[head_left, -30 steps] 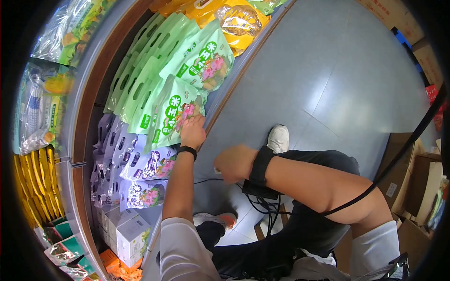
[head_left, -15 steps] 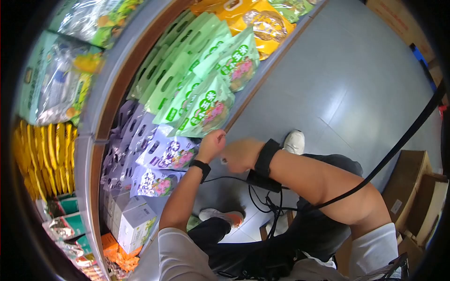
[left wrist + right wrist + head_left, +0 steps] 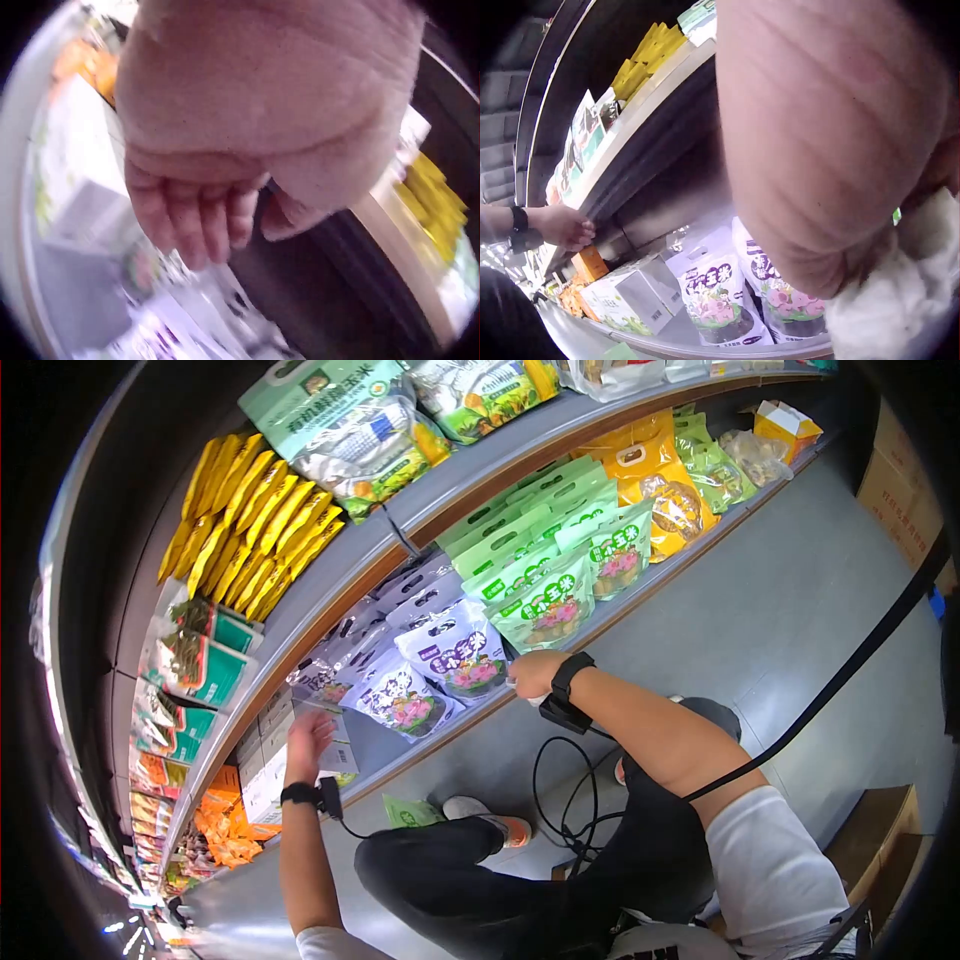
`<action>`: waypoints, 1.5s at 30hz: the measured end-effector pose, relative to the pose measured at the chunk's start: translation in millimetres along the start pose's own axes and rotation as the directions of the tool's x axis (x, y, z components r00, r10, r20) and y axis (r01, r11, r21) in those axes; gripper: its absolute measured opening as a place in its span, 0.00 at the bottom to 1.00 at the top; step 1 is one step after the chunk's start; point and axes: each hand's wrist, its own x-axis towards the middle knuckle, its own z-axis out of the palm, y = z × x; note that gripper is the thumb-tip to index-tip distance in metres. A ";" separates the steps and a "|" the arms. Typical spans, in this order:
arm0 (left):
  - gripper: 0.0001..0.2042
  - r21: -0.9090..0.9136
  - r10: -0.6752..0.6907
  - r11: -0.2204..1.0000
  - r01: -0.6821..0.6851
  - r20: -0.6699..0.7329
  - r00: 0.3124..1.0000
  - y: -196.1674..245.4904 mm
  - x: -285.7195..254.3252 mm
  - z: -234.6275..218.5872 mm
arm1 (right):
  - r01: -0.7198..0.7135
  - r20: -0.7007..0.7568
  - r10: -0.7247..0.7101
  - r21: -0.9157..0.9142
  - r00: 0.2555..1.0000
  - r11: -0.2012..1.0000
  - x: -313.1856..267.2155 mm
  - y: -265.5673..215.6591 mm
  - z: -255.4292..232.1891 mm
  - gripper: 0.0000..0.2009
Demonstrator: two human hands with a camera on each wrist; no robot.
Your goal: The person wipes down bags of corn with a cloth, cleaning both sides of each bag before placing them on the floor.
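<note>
The left hand (image 3: 312,736) is raised beside the white boxes (image 3: 268,785) and left of the purple bags (image 3: 458,650); its fingers are loosely bent and hold nothing in the left wrist view, where the palm (image 3: 262,105) fills the top. Crumpled white cloth (image 3: 900,292) is gripped in the right hand (image 3: 825,142), mostly hidden in the head view. That hand (image 3: 538,674) is at the lower shelf's front edge, just right of the purple bags and below the green bags (image 3: 550,605). Whether it touches a bag, I cannot tell.
Above is a shelf with yellow packets (image 3: 250,520) and large clear-front bags (image 3: 350,435). Orange packets (image 3: 225,815) lie left of the boxes. A green packet (image 3: 410,812) is on the floor by a shoe. Black cables (image 3: 570,840) hang near the knees; cartons (image 3: 870,830) stand at right.
The view has swung left along the shelf. My left hand has left the green bags and moved left to the boxes. The right hand has come close to the shelf edge by the purple bags.
</note>
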 end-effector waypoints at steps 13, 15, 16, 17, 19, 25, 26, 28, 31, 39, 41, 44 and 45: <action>0.35 -0.234 -0.494 0.863 0.447 -0.208 0.845 -325.1 -61.4 -131.6 | -0.042 -0.091 0.040 -0.021 0.995 0.999 -47.7 12.9 30.0 0.16; 0.29 -0.006 -0.385 0.917 0.398 -0.272 0.882 -321.0 -78.3 -87.7 | -0.040 -0.096 0.040 -0.001 0.995 0.999 -55.8 11.6 27.8 0.17; 0.25 0.106 -0.330 0.923 0.370 -0.278 0.902 -315.4 -86.6 -66.0 | -0.040 -0.101 0.042 0.025 0.994 0.999 -59.9 11.4 25.9 0.17; 0.24 0.179 -0.313 0.912 0.370 -0.282 0.907 -320.5 -86.9 -52.2 | -0.034 -0.125 0.038 0.034 0.991 0.999 -63.9 11.2 25.8 0.17; 0.22 0.375 -0.272 0.865 0.332 -0.205 0.940 -357.6 -67.7 -39.7 | -0.035 -0.159 0.042 0.044 0.986 0.998 -73.7 10.7 24.8 0.17; 0.16 0.882 -0.150 0.464 0.077 -0.007 0.989 -365.4 -70.2 -23.2 | 0.021 -0.288 0.027 0.162 0.957 0.986 -95.1 37.0 35.8 0.16; 0.16 0.889 -0.148 0.453 0.065 0.003 0.989 -360.1 -72.2 -23.8 | 0.006 -0.271 0.034 0.144 0.962 0.990 -99.2 40.8 35.6 0.16; 0.16 0.887 -0.177 0.439 0.147 -0.075 0.981 -346.5 -67.6 -26.3 | -0.013 -0.267 0.050 0.139 0.962 0.990 -107.9 50.3 36.2 0.16; 0.15 0.945 -0.058 0.327 0.006 0.013 0.998 -338.5 -44.8 -53.2 | -0.017 -0.307 0.050 0.109 0.950 0.994 -121.6 60.0 36.0 0.17; 0.13 0.978 0.363 0.044 -0.204 0.175 0.915 -165.7 -85.8 -22.5 | -0.052 -0.246 0.074 0.092 0.967 0.994 -141.9 71.5 44.2 0.16; 0.13 0.931 0.465 0.033 -0.364 0.308 0.830 -131.6 -81.1 -20.9 | -0.040 -0.252 0.059 0.079 0.966 0.996 -145.5 66.8 42.8 0.16; 0.12 0.900 0.515 0.054 -0.432 0.346 0.784 -52.7 -99.7 8.5 | -0.021 -0.250 0.036 0.061 0.968 0.998 -151.9 55.9 39.0 0.15; 0.12 0.879 0.540 0.035 -0.476 0.384 0.749 -28.0 -99.5 16.5 | -0.026 -0.249 0.040 0.059 0.968 0.998 -146.7 54.8 40.5 0.14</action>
